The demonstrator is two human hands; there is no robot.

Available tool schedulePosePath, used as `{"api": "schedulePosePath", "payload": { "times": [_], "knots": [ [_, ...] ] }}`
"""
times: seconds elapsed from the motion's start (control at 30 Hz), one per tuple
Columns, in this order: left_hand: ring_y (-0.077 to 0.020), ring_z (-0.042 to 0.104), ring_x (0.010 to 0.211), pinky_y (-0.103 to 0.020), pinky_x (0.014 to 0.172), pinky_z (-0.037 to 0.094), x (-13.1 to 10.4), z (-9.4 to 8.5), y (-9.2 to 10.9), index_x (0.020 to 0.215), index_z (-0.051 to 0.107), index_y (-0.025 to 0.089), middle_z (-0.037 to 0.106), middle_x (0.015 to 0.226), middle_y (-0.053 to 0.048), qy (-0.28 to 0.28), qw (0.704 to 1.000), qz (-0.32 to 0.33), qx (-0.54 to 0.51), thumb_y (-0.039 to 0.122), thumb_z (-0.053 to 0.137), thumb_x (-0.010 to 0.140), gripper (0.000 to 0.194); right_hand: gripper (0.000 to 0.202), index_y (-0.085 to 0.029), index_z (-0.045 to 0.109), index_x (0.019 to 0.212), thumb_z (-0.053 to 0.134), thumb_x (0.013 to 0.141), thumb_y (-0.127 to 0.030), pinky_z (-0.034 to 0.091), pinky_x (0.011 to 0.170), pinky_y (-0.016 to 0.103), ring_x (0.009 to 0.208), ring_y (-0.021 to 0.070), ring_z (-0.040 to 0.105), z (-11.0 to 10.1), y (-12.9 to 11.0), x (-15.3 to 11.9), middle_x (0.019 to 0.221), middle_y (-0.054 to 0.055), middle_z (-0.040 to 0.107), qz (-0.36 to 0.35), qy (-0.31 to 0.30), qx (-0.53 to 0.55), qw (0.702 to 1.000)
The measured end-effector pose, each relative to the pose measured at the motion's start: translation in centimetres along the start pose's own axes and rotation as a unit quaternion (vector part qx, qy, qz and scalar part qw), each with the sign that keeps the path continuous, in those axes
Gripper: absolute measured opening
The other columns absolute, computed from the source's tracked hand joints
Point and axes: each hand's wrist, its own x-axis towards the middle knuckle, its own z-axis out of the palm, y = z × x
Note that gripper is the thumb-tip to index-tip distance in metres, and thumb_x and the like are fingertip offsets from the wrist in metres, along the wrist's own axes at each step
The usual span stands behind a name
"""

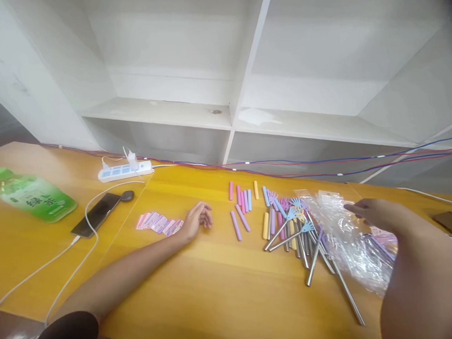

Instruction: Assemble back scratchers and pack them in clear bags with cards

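My left hand (194,223) rests on the table with its fingers loosely curled and nothing in them. Beside its wrist lies a fanned row of small pink and purple cards (159,223). Over a heap of clear plastic bags (359,253) reaches my right hand (374,214); its fingertips are near the bags' upper end, and the grip is partly hidden. Left of the bags is a pile of metal rods with small hand-shaped heads (307,227) in blue, pink, purple and yellow. Several coloured tubular handles (243,201) lie between that pile and my left hand.
At the far left lies a green-capped bottle (36,198). Nearby are a phone (96,215) on a white cable (91,223), a small dark object (127,196) and a power strip (123,171). Red and blue cables (285,162) run along the back, below white shelves (163,110).
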Motion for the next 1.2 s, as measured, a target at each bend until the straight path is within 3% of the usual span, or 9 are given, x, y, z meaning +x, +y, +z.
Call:
{"api": "schedulePosePath", "payload": {
  "times": [0.07,0.13,0.27,0.37,0.87,0.97,1.07,1.13,1.2],
  "knots": [
    [-0.0133,0.06,0.05,-0.024,0.052,0.039,0.0,-0.1,-0.2,0.099,0.054,0.018,0.067,0.066,-0.001,-0.005,1.0,0.001,0.003,0.065,0.05,0.095,0.047,0.038,-0.016,0.076,0.092,0.058,0.095,-0.049,0.043,0.071,0.035,0.072,0.0242,0.067,0.3,-2.3,-0.6,0.084,0.016,0.075,0.021,-0.135,0.017,0.99],
    [-0.0133,0.06,0.05,-0.024,0.052,0.039,0.0,-0.1,-0.3,0.099,0.054,0.017,0.067,0.066,-0.001,-0.007,1.0,0.0,0.006,0.064,0.05,0.095,0.047,0.045,-0.016,0.074,0.096,0.051,0.098,-0.054,0.044,0.072,0.035,0.078,0.0251,0.067,1.1,-4.8,-1.5,0.09,0.016,0.075,-0.002,-0.173,0.044,0.984],
    [-0.0134,0.06,0.05,-0.024,0.052,0.039,-0.1,0.1,-0.1,0.1,0.054,0.017,0.067,0.065,-0.001,-0.008,1.0,-0.006,0.009,0.064,0.051,0.095,0.047,0.061,-0.017,0.069,0.068,0.046,0.096,-0.066,0.044,0.071,0.035,0.067,0.0236,0.064,3.6,-10.1,-2.8,0.073,0.013,0.071,-0.104,-0.253,0.027,0.962],
    [-0.0133,0.06,0.05,-0.025,0.052,0.04,-0.1,0.1,0.1,0.1,0.055,0.017,0.066,0.065,-0.001,-0.007,1.0,-0.009,0.01,0.064,0.051,0.095,0.048,0.069,-0.018,0.064,0.053,0.048,0.092,-0.072,0.045,0.074,0.037,0.063,0.0241,0.063,5.0,-13.0,-3.1,0.064,0.013,0.067,-0.118,-0.289,-0.025,0.95],
    [-0.013,0.061,0.052,-0.025,0.054,0.04,-0.1,-0.1,0.0,0.102,0.055,0.017,0.067,0.068,-0.001,-0.03,0.999,-0.011,0.006,0.058,0.048,0.1,0.042,0.057,-0.021,0.056,0.043,0.055,0.09,-0.053,0.048,0.066,0.034,0.052,0.0211,0.06,4.6,-14.8,-4.1,0.048,0.011,0.061,-0.13,-0.247,0.017,0.96],
    [-0.0131,0.06,0.052,-0.025,0.054,0.04,-0.1,0.0,0.0,0.102,0.055,0.017,0.067,0.068,-0.001,-0.031,0.999,-0.012,0.004,0.059,0.049,0.1,0.043,0.054,-0.02,0.056,0.048,0.052,0.092,-0.049,0.05,0.067,0.032,0.053,0.0202,0.062,3.9,-14.9,-4.3,0.05,0.011,0.062,-0.099,-0.232,0.105,0.962],
    [-0.0131,0.06,0.052,-0.025,0.054,0.04,-0.1,0.0,0.0,0.102,0.056,0.017,0.067,0.067,-0.001,-0.03,0.999,-0.012,0.004,0.059,0.049,0.1,0.043,0.046,-0.019,0.057,0.056,0.047,0.093,-0.045,0.05,0.06,0.029,0.053,0.0186,0.062,3.1,-15.4,-4.8,0.056,0.011,0.064,-0.057,-0.233,0.257,0.936],
    [-0.0131,0.061,0.052,-0.025,0.054,0.041,-0.1,-0.1,0.0,0.102,0.056,0.017,0.067,0.067,-0.001,-0.029,0.999,-0.012,0.007,0.059,0.049,0.1,0.043,0.043,-0.019,0.055,0.059,0.041,0.093,-0.04,0.046,0.055,0.028,0.051,0.0162,0.057,2.6,-15.7,-5.1,0.057,0.008,0.062,-0.079,-0.215,0.329,0.916],
    [-0.0131,0.061,0.052,-0.025,0.055,0.041,-0.1,-0.1,0.0,0.102,0.056,0.017,0.067,0.068,-0.001,-0.03,0.999,-0.012,0.009,0.059,0.048,0.1,0.042,0.042,-0.019,0.053,0.06,0.037,0.094,-0.036,0.042,0.054,0.026,0.051,0.0141,0.052,2.7,-15.8,-5.1,0.057,0.006,0.06,-0.123,-0.177,0.313,0.925]
  ]
}}
